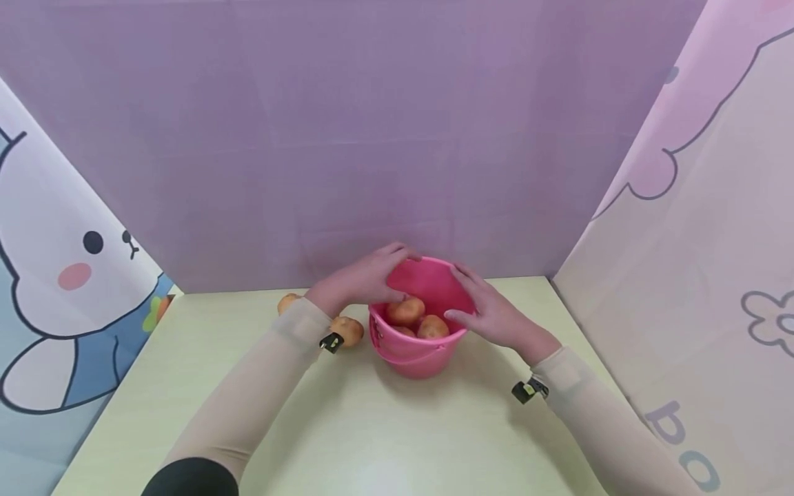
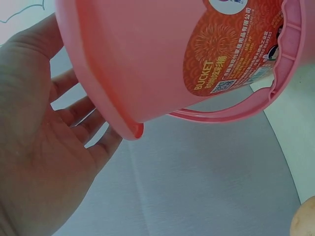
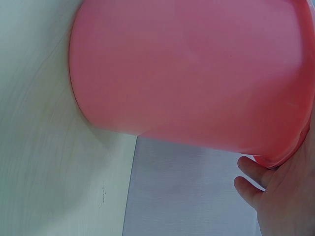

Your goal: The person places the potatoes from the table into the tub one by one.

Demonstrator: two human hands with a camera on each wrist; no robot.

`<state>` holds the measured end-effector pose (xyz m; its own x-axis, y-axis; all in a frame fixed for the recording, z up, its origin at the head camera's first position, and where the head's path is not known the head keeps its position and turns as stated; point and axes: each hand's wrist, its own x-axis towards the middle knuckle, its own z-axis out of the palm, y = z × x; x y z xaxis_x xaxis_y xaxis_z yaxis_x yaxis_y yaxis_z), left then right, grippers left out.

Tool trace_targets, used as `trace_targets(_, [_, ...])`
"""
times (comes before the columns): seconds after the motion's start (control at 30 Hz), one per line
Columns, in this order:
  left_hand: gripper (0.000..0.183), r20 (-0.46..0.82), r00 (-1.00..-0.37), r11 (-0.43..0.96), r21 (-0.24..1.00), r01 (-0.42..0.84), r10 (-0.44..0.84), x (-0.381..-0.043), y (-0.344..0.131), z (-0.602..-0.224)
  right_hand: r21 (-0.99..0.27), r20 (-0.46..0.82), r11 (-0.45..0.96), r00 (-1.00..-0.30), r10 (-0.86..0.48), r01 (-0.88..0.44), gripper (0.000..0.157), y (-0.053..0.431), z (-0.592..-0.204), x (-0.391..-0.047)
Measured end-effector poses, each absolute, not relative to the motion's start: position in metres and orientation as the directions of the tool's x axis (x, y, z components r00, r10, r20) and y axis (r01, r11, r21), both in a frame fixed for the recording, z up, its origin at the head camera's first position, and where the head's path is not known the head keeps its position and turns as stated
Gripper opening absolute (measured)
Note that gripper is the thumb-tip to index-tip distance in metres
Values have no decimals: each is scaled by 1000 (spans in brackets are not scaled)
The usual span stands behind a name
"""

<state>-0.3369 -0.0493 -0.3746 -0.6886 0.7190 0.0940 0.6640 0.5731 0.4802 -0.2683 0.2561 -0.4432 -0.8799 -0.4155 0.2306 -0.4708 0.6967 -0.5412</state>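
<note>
A pink bucket (image 1: 417, 358) stands on the table with several potatoes (image 1: 406, 311) inside. My left hand (image 1: 366, 277) is at its left rim, fingers spread toward the far edge and thumb over the opening above a potato. In the left wrist view, the left fingers (image 2: 81, 115) reach behind the rim, loosely extended. On the right side, my right hand (image 1: 501, 318) lies along the rim, thumb pointing in over the opening. Two right fingertips (image 3: 246, 184) show just below the rim in the right wrist view, apart from the bucket's wall. The bucket's handle (image 1: 406, 359) hangs down in front.
Beside the bucket, left of it, a potato (image 1: 347, 331) lies on the table (image 1: 372, 441). Another potato (image 1: 288, 302) is partly hidden by the left forearm. A purple backdrop (image 1: 310, 138) rises behind, with printed panels (image 1: 701, 262) at both sides.
</note>
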Motion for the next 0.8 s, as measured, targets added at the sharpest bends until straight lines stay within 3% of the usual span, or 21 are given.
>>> trace_targets(0.5, [60,124,-661,542,471,696,740,-335,-52,-372,-546,213,705,-888,-407,-453,97,258,-442,-267])
trace_targets(0.8, [54,191,-651,456,572,682,735,-332,-77,-371,-540,236,697,-880,-412,-471,97,260,-441,-267])
